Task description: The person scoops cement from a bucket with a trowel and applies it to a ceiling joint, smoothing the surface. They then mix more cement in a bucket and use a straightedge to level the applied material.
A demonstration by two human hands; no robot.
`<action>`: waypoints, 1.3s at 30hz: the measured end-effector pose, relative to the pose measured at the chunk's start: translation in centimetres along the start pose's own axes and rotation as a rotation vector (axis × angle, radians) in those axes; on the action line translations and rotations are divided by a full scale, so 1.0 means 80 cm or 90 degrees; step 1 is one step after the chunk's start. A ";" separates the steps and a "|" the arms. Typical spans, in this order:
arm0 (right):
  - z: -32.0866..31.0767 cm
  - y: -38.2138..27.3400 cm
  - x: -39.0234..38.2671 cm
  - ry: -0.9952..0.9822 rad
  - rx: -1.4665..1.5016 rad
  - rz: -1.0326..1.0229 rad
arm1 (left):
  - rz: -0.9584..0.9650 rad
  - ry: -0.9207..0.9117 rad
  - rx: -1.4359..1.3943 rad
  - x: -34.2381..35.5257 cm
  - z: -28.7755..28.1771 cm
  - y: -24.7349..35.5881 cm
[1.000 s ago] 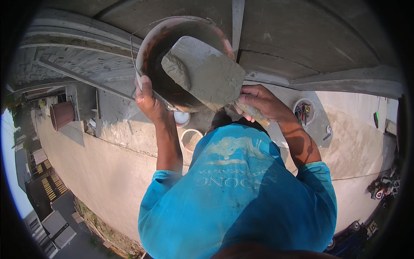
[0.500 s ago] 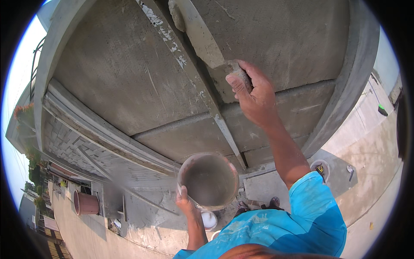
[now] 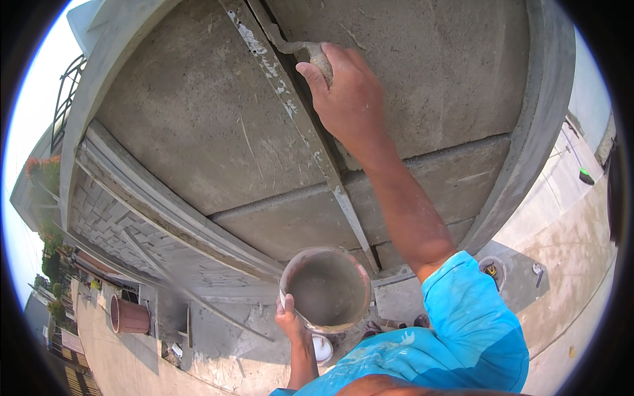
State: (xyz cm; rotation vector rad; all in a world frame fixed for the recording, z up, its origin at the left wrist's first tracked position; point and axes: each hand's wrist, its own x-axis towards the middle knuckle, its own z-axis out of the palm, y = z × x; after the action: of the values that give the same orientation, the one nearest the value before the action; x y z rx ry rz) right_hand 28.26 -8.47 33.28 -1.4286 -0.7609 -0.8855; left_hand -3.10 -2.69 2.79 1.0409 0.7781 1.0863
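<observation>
My right hand (image 3: pixel 353 99) is closed round the mortar-caked handle of a trowel (image 3: pixel 319 65), raised against the grey plastered wall (image 3: pixel 436 72). Its blade appears nearly edge-on, close to the dark groove beside a long straight strip (image 3: pixel 290 104) flecked with white. Lower down, my left hand (image 3: pixel 290 321) grips the rim of a round bucket (image 3: pixel 366 290), thumb on the near side. Wet grey mortar (image 3: pixel 323 290) lies inside the bucket. The left fingers under the rim are partly hidden.
A white lidded pail (image 3: pixel 321 348) stands below the bucket. At the right, a tub with tools (image 3: pixel 493 270) sits on the concrete floor, near a small brush-like tool (image 3: pixel 538 274). A slanting pole (image 3: pixel 198 294) and a reddish planter (image 3: pixel 130 315) are at the left.
My right hand has moved up and left along the strip, and the trowel blade has turned from broad to nearly edge-on. The bucket has shifted slightly down and right in view.
</observation>
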 end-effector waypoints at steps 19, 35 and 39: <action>-0.015 0.002 0.004 -0.006 0.083 -0.077 | -0.015 0.017 0.037 -0.010 0.006 0.006; 0.006 0.030 -0.008 0.010 0.060 -0.033 | -0.008 -0.001 -0.026 -0.009 0.001 0.001; 0.003 0.039 -0.013 -0.003 0.112 -0.053 | -0.010 0.000 -0.023 -0.011 -0.005 0.003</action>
State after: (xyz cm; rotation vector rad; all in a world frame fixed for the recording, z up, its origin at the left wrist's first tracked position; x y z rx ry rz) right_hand 30.46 -8.31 30.88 -1.2524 -0.8850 -0.8570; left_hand -3.78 -3.38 2.94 1.0029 0.7635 1.0834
